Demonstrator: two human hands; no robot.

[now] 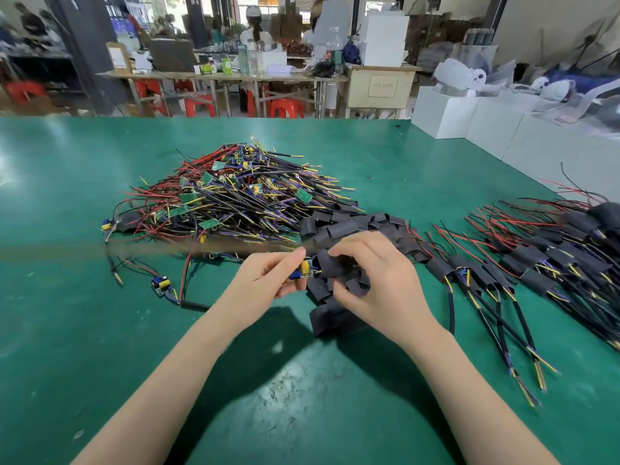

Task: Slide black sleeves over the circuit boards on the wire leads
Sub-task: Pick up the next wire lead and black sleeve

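**A:** Entry, head view. Where is the working piece?

**B:** I have the circuit board (pixel 303 270) raised just above the worktop (pixel 84 330), between my two hands. My left hand (pixel 268 275) has its grip pinched on the board end, thumb on top and fingers curled beneath. My right hand (pixel 364 280) has its grip closed on a black sleeve (pixel 330 263), fingertips curled round it.

**A:** Why held that way?

**B:** My reading: the left steadies the board so it cannot twist, and the right keeps the sleeve's mouth facing it. The two are touching or very nearly so; I cannot tell whether the board has entered the sleeve.

**A:** Orientation?

**B:** The board's long axis runs roughly left to right across the view, tilted slightly up toward the right. Its yellow and blue components face up. The end toward the sleeve points right. The sleeve's bore appears to lie along the same line.

**A:** Layout around it?

**B:** Loose sleeves (pixel 339 226) are heaped directly behind and under my right hand, near enough to pick without reaching. The unsleeved pile of leads (pixel 235 193) sits beyond my left hand. Finished leads (pixel 523 263) lie in a row to the right, sleeves on, wires fanned toward me. Judged as supply left, output right.

**A:** Stray items?

**B:** One bare board on its lead (pixel 161 286) lies apart at the left.
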